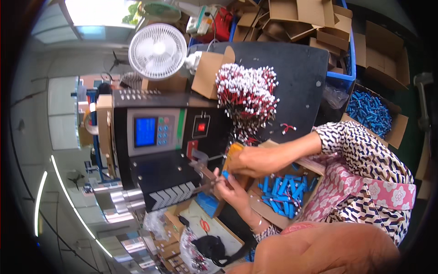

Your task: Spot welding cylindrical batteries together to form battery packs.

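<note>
My right hand (255, 160) comes in on the upper arm, its fingers curled close to the front of a black machine (164, 171). What they hold, if anything, is hidden. A yellow-orange piece (233, 150) shows beside its knuckles. Below it, my left hand (235, 194) pinches a small blue cylinder (225, 174), which looks like a battery cell, at the machine's metal arms (203, 171). Just under the wrists, a cardboard box (269, 212) holds many blue cylinders with thin wires (285, 194).
A heap of white connectors on red and black leads (248, 93) lies on the dark table (296, 68). Another carton of blue cylinders (369, 114) stands at the right. A white fan (157, 51) is behind the machine. An open box (219, 223) holds orange-handled scissors (205, 225).
</note>
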Action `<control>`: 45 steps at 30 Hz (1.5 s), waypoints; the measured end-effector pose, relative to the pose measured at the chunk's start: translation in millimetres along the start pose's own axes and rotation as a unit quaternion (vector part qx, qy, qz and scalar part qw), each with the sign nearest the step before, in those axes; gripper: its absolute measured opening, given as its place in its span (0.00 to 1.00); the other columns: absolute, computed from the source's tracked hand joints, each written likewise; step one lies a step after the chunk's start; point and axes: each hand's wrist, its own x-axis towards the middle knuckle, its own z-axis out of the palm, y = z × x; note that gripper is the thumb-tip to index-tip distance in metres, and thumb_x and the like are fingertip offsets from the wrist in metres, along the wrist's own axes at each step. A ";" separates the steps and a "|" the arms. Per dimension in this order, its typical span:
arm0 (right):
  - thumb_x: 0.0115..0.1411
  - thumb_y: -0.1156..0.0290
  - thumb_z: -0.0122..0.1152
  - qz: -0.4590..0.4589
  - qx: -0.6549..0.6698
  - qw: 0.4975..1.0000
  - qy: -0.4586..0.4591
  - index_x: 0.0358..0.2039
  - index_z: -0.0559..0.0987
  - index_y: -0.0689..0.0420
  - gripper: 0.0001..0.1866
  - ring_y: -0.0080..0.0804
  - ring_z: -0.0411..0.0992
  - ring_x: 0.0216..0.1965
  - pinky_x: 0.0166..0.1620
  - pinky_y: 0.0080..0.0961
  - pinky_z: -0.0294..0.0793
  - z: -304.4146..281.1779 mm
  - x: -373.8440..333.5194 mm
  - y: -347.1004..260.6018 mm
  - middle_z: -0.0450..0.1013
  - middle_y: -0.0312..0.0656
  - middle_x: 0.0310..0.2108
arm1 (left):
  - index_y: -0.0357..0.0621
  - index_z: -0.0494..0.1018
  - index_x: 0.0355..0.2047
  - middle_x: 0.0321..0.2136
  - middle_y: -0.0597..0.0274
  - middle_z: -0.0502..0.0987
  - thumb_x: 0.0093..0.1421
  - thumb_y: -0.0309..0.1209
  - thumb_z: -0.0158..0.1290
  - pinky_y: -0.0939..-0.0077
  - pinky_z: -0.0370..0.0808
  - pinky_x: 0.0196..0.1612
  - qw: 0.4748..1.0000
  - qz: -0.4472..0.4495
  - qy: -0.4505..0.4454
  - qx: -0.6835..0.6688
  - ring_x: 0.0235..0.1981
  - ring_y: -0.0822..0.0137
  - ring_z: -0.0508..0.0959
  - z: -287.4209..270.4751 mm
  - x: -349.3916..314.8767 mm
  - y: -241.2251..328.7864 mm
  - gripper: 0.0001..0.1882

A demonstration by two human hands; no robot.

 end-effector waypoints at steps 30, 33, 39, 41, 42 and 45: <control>0.55 0.66 0.56 0.195 -0.023 0.975 -0.101 0.24 0.75 0.67 0.14 0.44 0.76 0.26 0.30 0.34 0.73 30.0 40.2 17.5 0.74 0.53 0.21 | 0.33 0.72 0.39 0.28 0.57 0.71 0.55 0.20 0.52 0.71 0.69 0.31 0.991 0.091 0.020 0.094 0.26 0.65 0.73 1.2 -0.1 -25.9 0.10; 0.56 0.68 0.57 0.193 0.007 0.977 -0.094 0.24 0.74 0.67 0.13 0.37 0.74 0.21 0.26 0.30 0.71 30.1 38.6 23.0 0.73 0.50 0.17 | 0.33 0.71 0.38 0.28 0.55 0.71 0.55 0.21 0.52 0.69 0.69 0.32 0.994 0.082 0.030 0.071 0.28 0.64 0.72 4.1 0.2 -22.1 0.10; 0.59 0.71 0.55 0.238 0.072 0.964 -0.098 0.24 0.73 0.67 0.11 0.24 0.73 0.16 0.20 0.22 0.71 30.4 40.7 22.0 0.72 0.43 0.14 | 0.32 0.71 0.37 0.30 0.52 0.71 0.55 0.24 0.54 0.66 0.69 0.33 0.993 0.078 0.029 0.089 0.29 0.60 0.72 4.0 2.2 -21.6 0.10; 0.60 0.71 0.54 0.228 0.080 0.965 -0.102 0.25 0.73 0.67 0.11 0.23 0.74 0.16 0.19 0.20 0.71 31.6 41.3 18.8 0.73 0.42 0.14 | 0.32 0.70 0.35 0.31 0.52 0.72 0.55 0.25 0.54 0.65 0.69 0.33 0.993 0.078 0.047 0.072 0.29 0.60 0.71 1.7 2.8 -18.4 0.09; 0.60 0.71 0.54 0.256 0.091 0.957 -0.102 0.25 0.73 0.67 0.12 0.23 0.73 0.17 0.20 0.21 0.71 30.3 43.6 12.6 0.73 0.41 0.15 | 0.32 0.70 0.35 0.31 0.52 0.72 0.55 0.25 0.54 0.65 0.69 0.33 0.993 0.073 0.053 0.076 0.29 0.60 0.71 -1.4 2.2 -17.7 0.09; 0.60 0.70 0.54 0.250 0.087 0.959 -0.104 0.25 0.73 0.67 0.12 0.23 0.73 0.19 0.23 0.21 0.71 39.3 36.7 22.7 0.73 0.40 0.16 | 0.32 0.70 0.36 0.29 0.54 0.74 0.56 0.24 0.54 0.70 0.71 0.37 0.996 0.018 -0.015 0.082 0.31 0.65 0.72 -8.0 -2.4 -31.3 0.09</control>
